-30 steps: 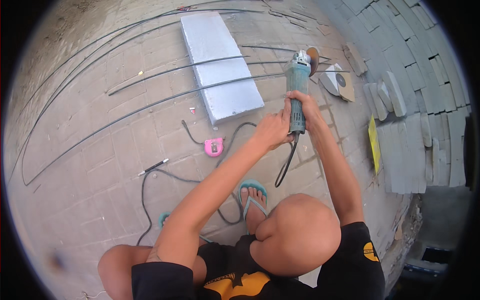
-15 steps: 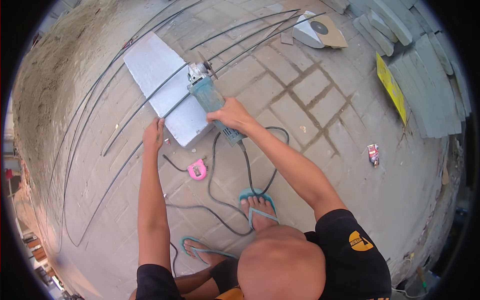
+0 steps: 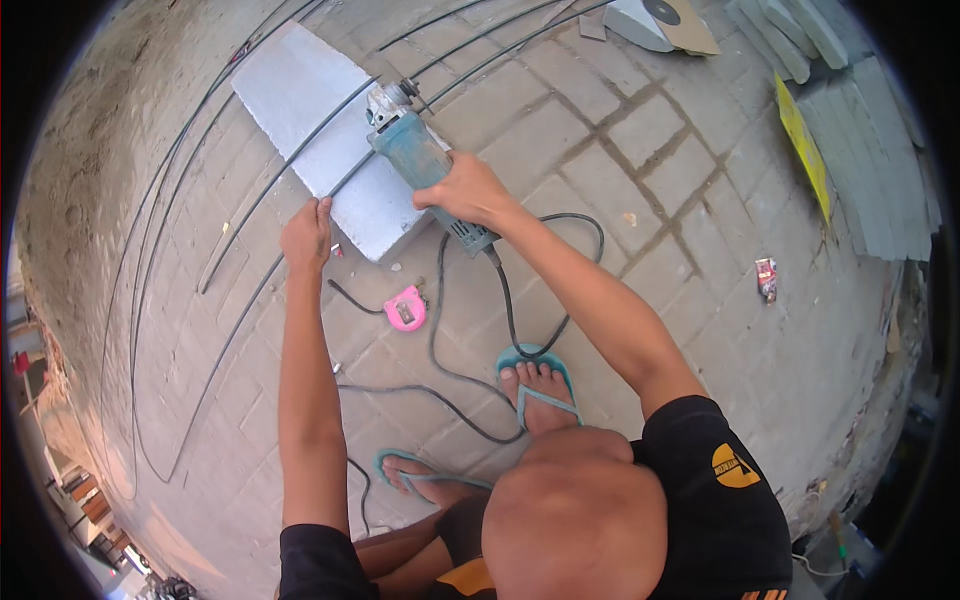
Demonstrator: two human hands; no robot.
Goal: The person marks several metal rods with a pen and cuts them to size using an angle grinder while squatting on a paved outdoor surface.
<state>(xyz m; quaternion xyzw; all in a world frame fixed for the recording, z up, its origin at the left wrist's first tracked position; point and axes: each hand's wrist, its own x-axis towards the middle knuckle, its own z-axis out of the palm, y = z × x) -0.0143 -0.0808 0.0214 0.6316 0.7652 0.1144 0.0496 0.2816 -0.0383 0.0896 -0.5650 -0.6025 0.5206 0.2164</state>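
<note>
My right hand (image 3: 468, 190) is wrapped round the teal body of an angle grinder (image 3: 412, 150). Its metal head is over the right edge of a pale, flat block (image 3: 300, 85), beside the steel rods. The cutting disc is thin and hard to make out. Two dark rods cross the block; my left hand (image 3: 306, 235) is closed on the nearer steel rod (image 3: 350, 178), just off the block's left edge. From the grinder's rear a black cord (image 3: 505, 300) loops down past my feet.
A pink tape measure (image 3: 406, 308) lies on the paving in front of the block. Long bent rods (image 3: 150, 270) curve along the left. A spare disc (image 3: 662, 11) rests on cardboard at the far right, near stacked grey slabs (image 3: 860, 160) and a yellow sheet (image 3: 803, 150). Sandy soil borders the far left.
The whole view has shifted, so the block and both hands sit higher in the picture. Both hands keep their holds. The grinder's head looks slightly turned, its disc less visible than before.
</note>
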